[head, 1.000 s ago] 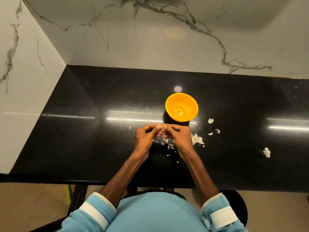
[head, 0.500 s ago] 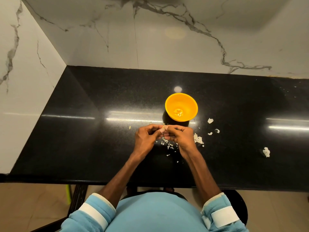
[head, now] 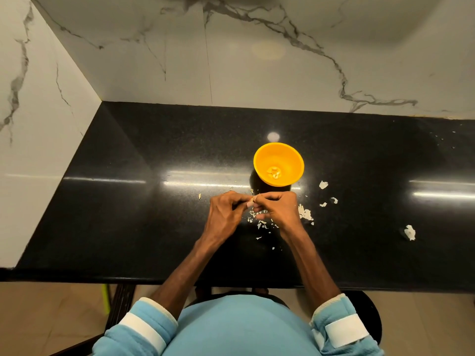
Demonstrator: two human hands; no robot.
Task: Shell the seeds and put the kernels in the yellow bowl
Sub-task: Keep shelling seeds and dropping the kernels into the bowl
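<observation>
The yellow bowl [head: 290, 158] stands on the black counter [head: 144, 201] with several pale kernels [head: 274, 172] at its bottom. Just in front of the bowl my left hand [head: 224, 214] and my right hand [head: 279, 210] meet fingertip to fingertip. Between them they pinch a small pale seed [head: 251, 202], mostly hidden by the fingers. Below the hands lies a scatter of pale shell bits [head: 262, 224].
More shell pieces [head: 305, 214] lie right of my right hand, with loose flakes [head: 323, 185] further right and one larger piece [head: 409, 232] far right. Marble walls close the counter at the back and left. Its front edge runs near my body.
Both hands stay joined in front of the bowl, with only slight shifts of the fingers on the seed. The bowl and the shell bits have not moved.
</observation>
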